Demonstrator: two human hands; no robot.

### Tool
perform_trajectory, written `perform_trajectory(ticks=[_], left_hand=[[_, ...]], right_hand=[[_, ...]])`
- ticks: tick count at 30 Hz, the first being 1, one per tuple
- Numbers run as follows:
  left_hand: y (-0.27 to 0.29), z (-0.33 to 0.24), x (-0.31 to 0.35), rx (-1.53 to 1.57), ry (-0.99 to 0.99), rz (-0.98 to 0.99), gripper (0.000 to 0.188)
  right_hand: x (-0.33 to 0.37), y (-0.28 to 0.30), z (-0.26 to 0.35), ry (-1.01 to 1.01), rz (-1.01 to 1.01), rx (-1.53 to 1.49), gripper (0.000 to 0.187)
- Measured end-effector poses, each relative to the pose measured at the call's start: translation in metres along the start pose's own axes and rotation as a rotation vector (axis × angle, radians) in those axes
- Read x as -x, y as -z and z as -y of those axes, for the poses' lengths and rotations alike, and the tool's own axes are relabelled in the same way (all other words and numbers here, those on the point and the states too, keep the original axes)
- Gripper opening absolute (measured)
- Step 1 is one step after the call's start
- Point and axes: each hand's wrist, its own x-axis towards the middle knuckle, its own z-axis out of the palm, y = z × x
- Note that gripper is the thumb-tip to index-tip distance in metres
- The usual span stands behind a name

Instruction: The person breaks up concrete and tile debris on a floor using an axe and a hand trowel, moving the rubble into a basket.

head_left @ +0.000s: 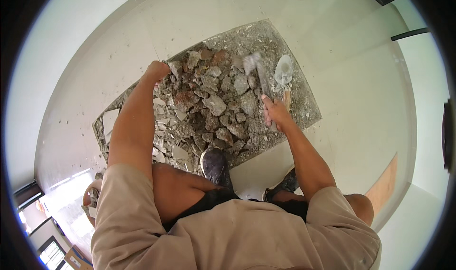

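Head view: the left hand (158, 72) curls at the far-left edge of the rubble (215, 104); whether it holds anything, I cannot tell. Tile shards (179, 153) lie nearer, then a dark shoe (216, 166). The right hand (275, 112) grips the hammer (264, 81), its handle running far and slightly left; a trowel (284, 70) lies just right.

The rubble (216, 105) was grey, mottled with rusty brown, and the broken tiles (179, 152) were white. The hammer (263, 77) was grey, the trowel (283, 70) pale grey with a tan handle (287, 100). The shirt (237, 239) was plain beige, the shorts (202, 203) black, and the floor (361, 99) cream.
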Motion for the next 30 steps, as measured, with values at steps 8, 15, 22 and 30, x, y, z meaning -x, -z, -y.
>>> perform_trajectory(ticks=[8, 15, 22, 30], left_hand=[[-0.006, -0.038, 0.017, 0.100, -0.026, 0.096, 0.031], [-0.010, -0.066, 0.017, 0.080, -0.145, 0.091, 0.032], [-0.012, -0.070, 0.011, 0.012, -0.134, 0.091, 0.035], [-0.011, -0.063, 0.015, 0.073, -0.126, 0.075, 0.030]], right_hand=[[0.093, 0.022, 0.080, 1.000, -0.505, 0.337, 0.038], [0.028, 0.000, -0.008, 0.527, -0.494, 0.352, 0.031], [0.049, 0.020, 0.005, 0.615, -0.404, 0.406, 0.034], [0.017, -0.008, -0.042, 0.689, -0.630, 0.213, 0.036]])
